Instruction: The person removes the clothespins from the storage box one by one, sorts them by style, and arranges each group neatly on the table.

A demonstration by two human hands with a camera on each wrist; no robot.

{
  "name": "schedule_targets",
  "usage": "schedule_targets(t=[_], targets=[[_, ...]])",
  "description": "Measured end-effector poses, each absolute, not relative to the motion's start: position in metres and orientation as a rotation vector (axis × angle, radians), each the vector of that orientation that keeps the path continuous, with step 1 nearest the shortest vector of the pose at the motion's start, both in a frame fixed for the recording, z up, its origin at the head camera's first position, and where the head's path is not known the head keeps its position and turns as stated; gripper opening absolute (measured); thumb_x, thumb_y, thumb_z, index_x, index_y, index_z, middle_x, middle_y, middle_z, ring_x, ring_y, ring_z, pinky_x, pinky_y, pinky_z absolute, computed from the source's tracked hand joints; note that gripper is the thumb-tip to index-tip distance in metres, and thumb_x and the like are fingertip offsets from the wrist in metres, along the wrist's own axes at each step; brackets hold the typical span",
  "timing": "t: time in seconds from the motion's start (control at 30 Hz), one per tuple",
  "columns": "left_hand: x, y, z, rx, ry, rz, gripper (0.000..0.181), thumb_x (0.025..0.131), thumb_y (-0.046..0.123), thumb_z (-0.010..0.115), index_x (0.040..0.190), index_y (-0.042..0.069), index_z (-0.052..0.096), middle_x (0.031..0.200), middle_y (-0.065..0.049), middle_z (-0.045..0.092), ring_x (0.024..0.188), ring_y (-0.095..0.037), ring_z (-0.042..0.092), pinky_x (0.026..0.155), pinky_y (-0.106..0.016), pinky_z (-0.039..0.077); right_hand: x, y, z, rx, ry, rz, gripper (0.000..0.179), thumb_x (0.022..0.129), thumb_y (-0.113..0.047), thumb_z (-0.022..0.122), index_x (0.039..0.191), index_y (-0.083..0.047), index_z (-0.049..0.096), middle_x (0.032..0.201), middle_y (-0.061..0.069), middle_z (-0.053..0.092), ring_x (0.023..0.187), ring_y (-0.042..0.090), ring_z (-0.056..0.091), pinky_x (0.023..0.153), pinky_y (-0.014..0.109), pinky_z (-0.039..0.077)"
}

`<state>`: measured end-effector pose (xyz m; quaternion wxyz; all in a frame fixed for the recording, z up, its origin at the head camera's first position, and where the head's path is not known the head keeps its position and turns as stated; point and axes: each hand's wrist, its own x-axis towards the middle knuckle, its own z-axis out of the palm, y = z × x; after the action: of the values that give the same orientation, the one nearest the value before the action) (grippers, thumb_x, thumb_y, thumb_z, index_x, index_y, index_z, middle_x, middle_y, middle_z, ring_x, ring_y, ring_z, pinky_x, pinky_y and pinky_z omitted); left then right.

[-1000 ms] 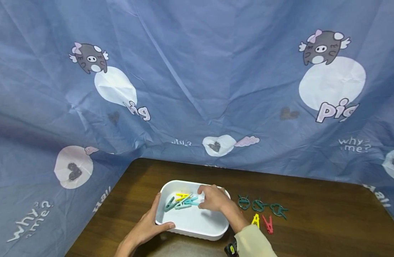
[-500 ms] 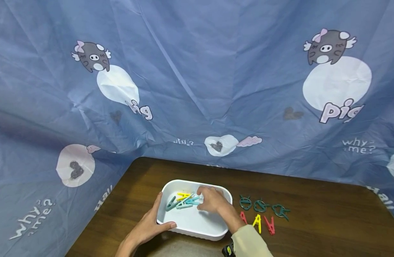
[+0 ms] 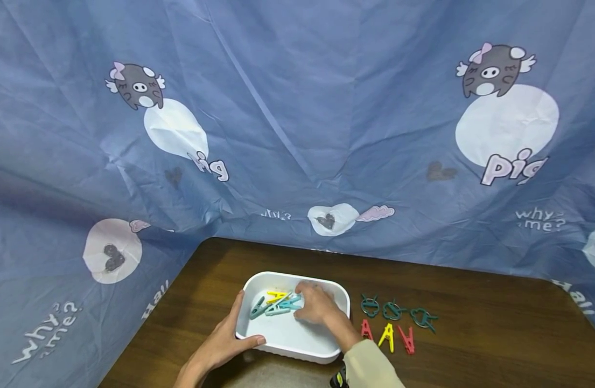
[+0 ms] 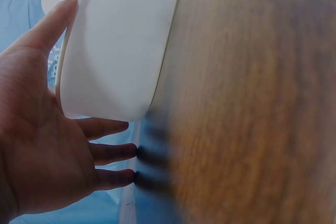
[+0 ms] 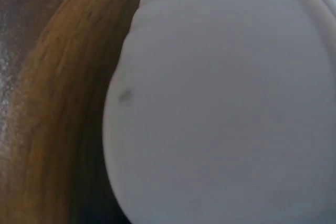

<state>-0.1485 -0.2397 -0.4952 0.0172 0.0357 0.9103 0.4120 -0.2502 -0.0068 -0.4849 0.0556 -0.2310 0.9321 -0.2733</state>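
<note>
A white plastic bin [image 3: 297, 353] stands on the table with several clothespins in its left half. Among them are a yellow clothespin [image 3: 277, 297], a dark teal clothespin [image 3: 257, 308] and a light blue clothespin [image 3: 289, 303]. My left hand [image 3: 218, 338] rests against the bin's left side, thumb at the front rim; the left wrist view shows its fingers straight along the wall. My right hand [image 3: 317, 306] reaches inside, index finger and thumb spread apart at the right end of the pile. In the right wrist view the bin's outer wall [image 5: 220, 103] covers the hand.
Right of the bin lie a red clothespin [image 3: 366, 330], a yellow clothespin [image 3: 387, 338] and another red clothespin [image 3: 407, 340] in a row. Behind them are three dark green clips with rings [image 3: 393, 310]. A blue printed curtain [image 3: 258, 134] hangs behind the brown table [image 3: 496, 334].
My right hand has shifted slightly left inside the bin, toward the clothespins. The left red clothespin on the table has come into view from behind the right arm. The left hand stays put.
</note>
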Motion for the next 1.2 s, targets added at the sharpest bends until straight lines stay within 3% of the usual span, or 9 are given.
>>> schedule_targets(t=[0.47, 0.77, 0.97, 1.2], targets=[[-0.148, -0.241, -0.497, 0.109, 2.827, 1.298, 0.12, 0.078, 0.04, 0.085, 0.162, 0.009, 0.006, 0.163, -0.025, 0.027, 0.144, -0.044, 0.039, 0.112, -0.058, 0.037, -0.249, -0.013, -0.494, -0.705, 2.923, -0.747, 0.04, 0.068, -0.02, 0.082, 0.104, -0.01, 0.069, 0.104, 0.006, 0.07, 0.098, 0.028, 0.065, 0.073, 0.041, 0.05], [-0.149, -0.24, -0.497, 0.104, 2.817, 1.294, 0.119, 0.078, 0.04, 0.085, 0.162, 0.01, 0.005, 0.163, -0.024, 0.028, 0.143, -0.043, 0.04, 0.112, -0.058, 0.037, -0.247, -0.014, -0.495, -0.689, 2.951, -0.689, 0.038, 0.072, -0.028, 0.085, 0.103, -0.012, 0.07, 0.106, 0.006, 0.069, 0.101, 0.026, 0.064, 0.077, 0.043, 0.05], [-0.149, -0.239, -0.497, 0.109, 2.817, 1.293, 0.119, 0.078, 0.04, 0.085, 0.162, 0.007, 0.006, 0.163, -0.025, 0.027, 0.144, -0.043, 0.039, 0.113, -0.058, 0.036, -0.247, -0.009, -0.494, -0.725, 2.942, -0.661, 0.024, 0.075, -0.023, 0.082, 0.095, -0.014, 0.071, 0.097, 0.004, 0.069, 0.093, 0.023, 0.063, 0.074, 0.04, 0.049], [-0.149, -0.239, -0.495, 0.099, 2.795, 1.318, 0.119, 0.079, 0.038, 0.085, 0.162, 0.006, 0.006, 0.163, -0.026, 0.026, 0.145, -0.044, 0.037, 0.114, -0.059, 0.034, -0.248, -0.004, -0.49, -0.745, 2.923, -0.635, 0.021, 0.076, -0.02, 0.08, 0.095, -0.015, 0.072, 0.092, 0.002, 0.07, 0.088, 0.02, 0.063, 0.071, 0.037, 0.048]])
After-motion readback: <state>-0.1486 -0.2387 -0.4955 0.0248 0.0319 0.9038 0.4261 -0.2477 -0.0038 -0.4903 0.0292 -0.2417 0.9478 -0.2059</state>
